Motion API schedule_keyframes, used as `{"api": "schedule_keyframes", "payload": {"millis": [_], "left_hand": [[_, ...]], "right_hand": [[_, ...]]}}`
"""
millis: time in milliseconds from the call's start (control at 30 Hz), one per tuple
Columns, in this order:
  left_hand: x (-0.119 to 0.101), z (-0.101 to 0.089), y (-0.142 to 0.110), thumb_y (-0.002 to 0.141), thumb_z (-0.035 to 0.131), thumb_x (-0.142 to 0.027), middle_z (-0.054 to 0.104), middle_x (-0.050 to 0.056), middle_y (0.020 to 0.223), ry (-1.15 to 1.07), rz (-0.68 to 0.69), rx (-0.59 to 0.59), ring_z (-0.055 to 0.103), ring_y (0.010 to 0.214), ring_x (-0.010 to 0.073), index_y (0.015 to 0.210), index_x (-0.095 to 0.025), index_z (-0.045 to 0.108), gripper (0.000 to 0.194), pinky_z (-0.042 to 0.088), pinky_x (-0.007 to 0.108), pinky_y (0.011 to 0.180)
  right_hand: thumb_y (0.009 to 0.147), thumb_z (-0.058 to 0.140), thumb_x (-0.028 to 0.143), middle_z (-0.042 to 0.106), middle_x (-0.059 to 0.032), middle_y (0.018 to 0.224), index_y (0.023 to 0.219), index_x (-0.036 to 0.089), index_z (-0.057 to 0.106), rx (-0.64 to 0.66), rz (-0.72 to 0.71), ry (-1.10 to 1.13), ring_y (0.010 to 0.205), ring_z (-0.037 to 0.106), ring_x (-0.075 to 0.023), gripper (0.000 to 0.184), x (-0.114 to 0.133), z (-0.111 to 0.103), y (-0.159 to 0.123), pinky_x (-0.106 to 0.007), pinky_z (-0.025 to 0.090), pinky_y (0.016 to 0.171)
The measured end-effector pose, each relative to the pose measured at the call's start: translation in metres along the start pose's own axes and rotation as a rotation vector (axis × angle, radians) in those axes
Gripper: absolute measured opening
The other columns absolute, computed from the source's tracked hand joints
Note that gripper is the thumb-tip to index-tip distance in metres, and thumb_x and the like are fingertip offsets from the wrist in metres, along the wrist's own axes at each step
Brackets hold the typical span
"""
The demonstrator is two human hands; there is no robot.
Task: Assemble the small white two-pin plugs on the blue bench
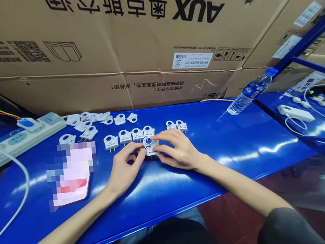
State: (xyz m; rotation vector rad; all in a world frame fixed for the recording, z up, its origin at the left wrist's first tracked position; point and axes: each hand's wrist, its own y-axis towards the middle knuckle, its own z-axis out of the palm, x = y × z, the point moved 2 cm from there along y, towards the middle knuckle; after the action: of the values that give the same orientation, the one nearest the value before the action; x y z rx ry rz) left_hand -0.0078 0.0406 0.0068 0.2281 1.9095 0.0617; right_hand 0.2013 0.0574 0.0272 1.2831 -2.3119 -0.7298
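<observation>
Between my two hands is a white plastic plug housing [151, 145] with a round hole in its upper part. My left hand [128, 165] pinches its left side between thumb and forefinger. From the right, the curled fingers of my right hand [179, 151] grip the same piece, partly hiding it. Just behind my hands stands a row of similar white plug housings [125, 136] with metal pins pointing down. Two more white housings [176, 125] stand behind my right hand. A small dark red bit shows under the held piece, too small to name.
Loose white plastic parts [90, 119] lie piled at the back left, near a power strip [23, 139] with a white cable. A phone [72, 176] lies left of my arm. A water bottle [251, 92] leans at the back right. Large cardboard boxes [142, 35] stand behind the blue table [203, 183].
</observation>
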Motion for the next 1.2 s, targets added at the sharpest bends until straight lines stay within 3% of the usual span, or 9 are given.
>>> {"api": "schedule_keyframes", "payload": {"millis": [267, 367, 467, 567, 667, 800, 1200], "left_hand": [[0.004, 0.0, 0.0, 0.095, 0.061, -0.05, 0.073, 0.006, 0.106, 0.063, -0.009, -0.025, 0.068, 0.092, 0.0204, 0.108, -0.022, 0.075, 0.034, 0.056, 0.028, 0.069], [0.005, -0.002, 0.001, 0.097, 0.058, -0.049, 0.073, 0.005, 0.104, 0.129, -0.011, -0.011, 0.066, 0.083, 0.0187, 0.118, -0.024, 0.074, 0.036, 0.052, 0.028, 0.065], [0.004, -0.004, 0.001, 0.098, 0.058, -0.043, 0.067, 0.002, 0.085, 0.248, 0.095, -0.007, 0.058, 0.068, 0.0154, 0.113, -0.024, 0.075, 0.03, 0.047, 0.028, 0.061], [0.002, -0.003, -0.002, 0.1, 0.055, -0.034, 0.064, 0.002, 0.083, 0.374, 0.25, 0.038, 0.058, 0.071, 0.0157, 0.109, -0.023, 0.075, 0.025, 0.049, 0.029, 0.067], [0.001, 0.0, -0.006, 0.1, 0.053, -0.029, 0.069, 0.004, 0.096, 0.467, 0.362, 0.083, 0.064, 0.085, 0.0181, 0.11, -0.021, 0.072, 0.023, 0.051, 0.03, 0.073], [-0.001, 0.003, -0.01, 0.101, 0.052, -0.026, 0.07, 0.004, 0.097, 0.559, 0.451, 0.102, 0.065, 0.09, 0.0181, 0.105, -0.021, 0.07, 0.019, 0.052, 0.028, 0.073], [-0.003, 0.001, -0.008, 0.098, 0.052, -0.023, 0.067, 0.004, 0.096, 0.654, 0.462, 0.119, 0.061, 0.089, 0.0198, 0.1, -0.02, 0.062, 0.011, 0.05, 0.031, 0.071]], "right_hand": [[0.099, 0.06, 0.023, 0.07, -0.0096, 0.129, 0.106, 0.022, 0.071, -0.03, 0.063, -0.035, 0.121, 0.062, -0.0248, 0.014, -0.001, -0.003, 0.003, -0.043, 0.053, 0.1], [0.099, 0.061, 0.025, 0.068, -0.0093, 0.132, 0.108, 0.024, 0.072, -0.046, 0.151, -0.069, 0.123, 0.061, -0.0261, 0.014, -0.009, -0.005, 0.001, -0.046, 0.051, 0.102], [0.1, 0.061, 0.025, 0.066, -0.0099, 0.136, 0.11, 0.025, 0.072, -0.089, 0.271, -0.1, 0.125, 0.058, -0.0272, 0.015, -0.021, -0.006, -0.003, -0.047, 0.049, 0.102], [0.099, 0.063, 0.025, 0.065, -0.0108, 0.136, 0.109, 0.023, 0.072, -0.11, 0.354, -0.119, 0.125, 0.056, -0.0283, 0.014, -0.034, -0.003, -0.007, -0.047, 0.048, 0.101], [0.099, 0.064, 0.025, 0.064, -0.0113, 0.136, 0.108, 0.023, 0.072, -0.083, 0.399, -0.125, 0.124, 0.056, -0.0288, 0.013, -0.043, 0.004, -0.01, -0.046, 0.048, 0.099], [0.098, 0.064, 0.025, 0.063, -0.0107, 0.137, 0.109, 0.023, 0.072, 0.004, 0.421, -0.12, 0.126, 0.054, -0.0292, 0.013, -0.046, 0.014, -0.012, -0.046, 0.047, 0.099], [0.099, 0.063, 0.027, 0.064, -0.01, 0.135, 0.11, 0.023, 0.072, 0.126, 0.49, -0.124, 0.125, 0.052, -0.0302, 0.014, -0.047, 0.016, -0.01, -0.045, 0.045, 0.097]]}}
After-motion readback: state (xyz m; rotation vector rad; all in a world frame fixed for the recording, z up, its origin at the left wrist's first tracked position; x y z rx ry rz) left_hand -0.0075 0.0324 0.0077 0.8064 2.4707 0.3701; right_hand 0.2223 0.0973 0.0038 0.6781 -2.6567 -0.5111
